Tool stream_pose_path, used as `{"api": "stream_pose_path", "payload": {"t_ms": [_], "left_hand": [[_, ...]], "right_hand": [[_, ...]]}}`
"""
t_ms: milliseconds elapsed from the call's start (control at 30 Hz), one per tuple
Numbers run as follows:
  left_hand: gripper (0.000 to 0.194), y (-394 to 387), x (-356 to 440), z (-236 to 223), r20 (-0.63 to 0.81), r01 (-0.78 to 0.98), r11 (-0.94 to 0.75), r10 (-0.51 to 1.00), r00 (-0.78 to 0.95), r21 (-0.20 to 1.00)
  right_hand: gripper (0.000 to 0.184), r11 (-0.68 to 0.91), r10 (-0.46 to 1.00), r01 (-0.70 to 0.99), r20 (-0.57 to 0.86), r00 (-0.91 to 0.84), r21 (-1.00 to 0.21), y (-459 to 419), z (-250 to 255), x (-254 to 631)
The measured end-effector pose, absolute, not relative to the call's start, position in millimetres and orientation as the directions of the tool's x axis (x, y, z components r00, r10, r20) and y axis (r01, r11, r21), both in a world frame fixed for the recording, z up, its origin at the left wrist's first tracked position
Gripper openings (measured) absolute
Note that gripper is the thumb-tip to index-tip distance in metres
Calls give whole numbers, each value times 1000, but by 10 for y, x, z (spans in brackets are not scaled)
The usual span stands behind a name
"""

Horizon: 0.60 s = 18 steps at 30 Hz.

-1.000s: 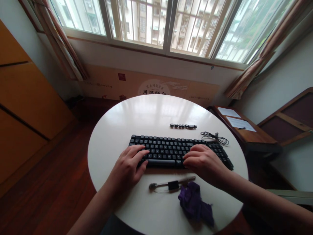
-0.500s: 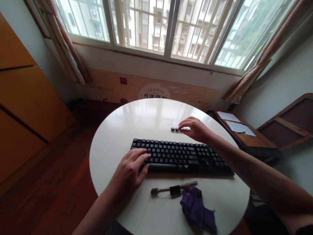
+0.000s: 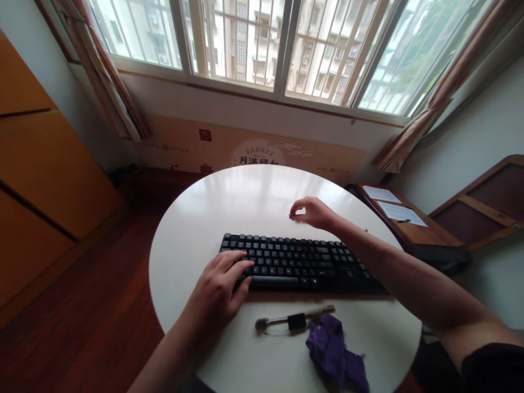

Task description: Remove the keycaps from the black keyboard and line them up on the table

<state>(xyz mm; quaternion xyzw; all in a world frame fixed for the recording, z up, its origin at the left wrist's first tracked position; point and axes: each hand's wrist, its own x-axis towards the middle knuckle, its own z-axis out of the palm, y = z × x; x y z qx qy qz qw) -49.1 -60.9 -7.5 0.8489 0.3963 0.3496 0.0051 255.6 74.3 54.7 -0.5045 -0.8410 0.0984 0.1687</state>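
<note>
A black keyboard lies on the round white table. My left hand rests on its left end, fingers stretched over the keys and thumb near the space bar. Beyond the keyboard's back edge, my right hand has thumb and forefinger curled into a pinch. Between those fingertips is a small dark keycap, partly hidden by the fingers. On the near side of the keyboard lie a brush with a dark block on its middle and a crumpled purple cloth.
A brown wooden desk with sheets of paper and a pen stands at the right. Behind the table are a long printed banner and barred windows. An orange cabinet is on the left.
My right hand has shifted a little left and closed in a pinch on a keycap. Small keycaps seen beside its fingers before no longer show separately. My left hand stays on the keyboard.
</note>
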Motion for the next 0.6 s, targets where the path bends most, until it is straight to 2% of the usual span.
{"api": "stream_pose_path", "payload": {"t_ms": [100,200,333,433,600], "left_hand": [[25,-597,-490,-87,589,666,-687,677,442,290],[25,-581,-484,-100,585,668,-688,676,447,284],[23,-565,-470,-101,575,677,-689,673,465,258],[22,-565,-466,-96,563,687,-683,678,472,248],[23,-582,-469,-84,564,687,-685,676,474,244]], "right_hand": [[7,547,834,687,249,-492,-478,200,667,2718],[4,535,834,678,187,-519,-505,-397,655,2887],[8,527,845,684,227,-484,-505,-855,423,3008],[8,546,838,685,313,-447,-483,-929,230,3025],[10,585,808,703,367,-461,-404,-950,96,2993]]}}
